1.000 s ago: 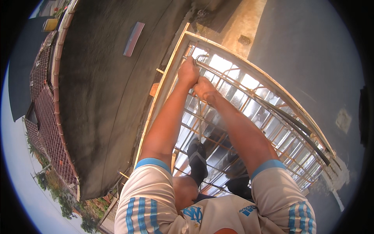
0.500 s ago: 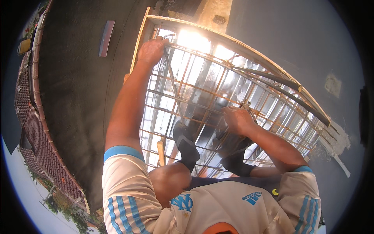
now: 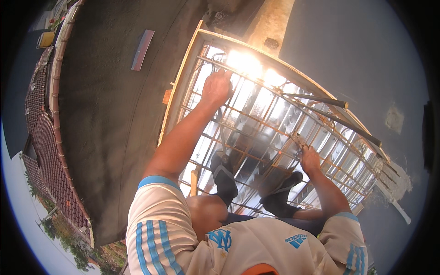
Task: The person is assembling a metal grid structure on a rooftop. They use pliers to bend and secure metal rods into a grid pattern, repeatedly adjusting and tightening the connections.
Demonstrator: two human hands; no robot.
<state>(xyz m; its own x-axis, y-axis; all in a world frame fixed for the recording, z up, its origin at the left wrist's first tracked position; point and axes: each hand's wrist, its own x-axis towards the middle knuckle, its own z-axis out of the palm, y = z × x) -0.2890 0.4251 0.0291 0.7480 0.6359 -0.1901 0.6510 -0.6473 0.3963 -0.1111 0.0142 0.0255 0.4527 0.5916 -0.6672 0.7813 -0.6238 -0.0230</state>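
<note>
My left hand (image 3: 217,87) is closed near the far left corner of a grid of steel rebar (image 3: 247,113). Its fingers seem wrapped round a thin steel bar (image 3: 222,128) slanting down toward my left foot; the hand hides the bar's upper end. Just beyond the knuckles is a hooked bar end (image 3: 220,56). My right hand (image 3: 311,160), lower and to the right, grips a pair of pincers (image 3: 297,141) by the handles. The pincers' jaws lie over the grid, but whether they bite on anything is too small to tell. Shiny corrugated metal sheeting shows beneath the bars.
Timber boards (image 3: 184,82) frame the opening. Two dark bars (image 3: 316,98) jut across its right side. My dark shoes (image 3: 224,181) stand on the grid beside a wooden handle (image 3: 194,182). A flat rectangular tool (image 3: 142,49) lies on the concrete; tiled roofs (image 3: 50,146) lie beyond the left edge.
My left hand has come back from the corner frame, and the thin bar's slant has become steeper. My right hand has moved right and nearer with the pincers. The view has shifted.
</note>
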